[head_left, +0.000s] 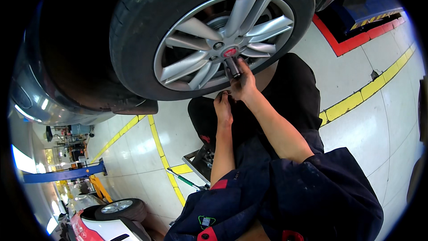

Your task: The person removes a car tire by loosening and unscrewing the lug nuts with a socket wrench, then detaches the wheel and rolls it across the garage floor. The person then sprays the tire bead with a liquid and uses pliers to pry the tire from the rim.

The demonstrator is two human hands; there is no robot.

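Observation:
In front of me is a car wheel with a silver multi-spoke rim (198, 29) and a black tyre (133, 47). A round red cap (230, 52) sits at its centre. My right hand (245, 85) grips a dark, shiny cylindrical socket (233, 68), whose far end meets the wheel just below the cap. Which lug nut it covers, if any, is hidden. Lower and to the left, my left hand (222, 110) is closed with its fingertips pressed together, close beside the right hand. Whatever those fingertips hold is too small to make out.
Left of my legs stands a metal tool tray (192, 157) beside a green-handled tool (186, 180). Yellow lines (350, 107) cross the pale tiled floor. A red-bordered recess (339, 44) with a blue ramp (368, 11) lies at upper right. Another car's wheel (117, 207) shows at lower left.

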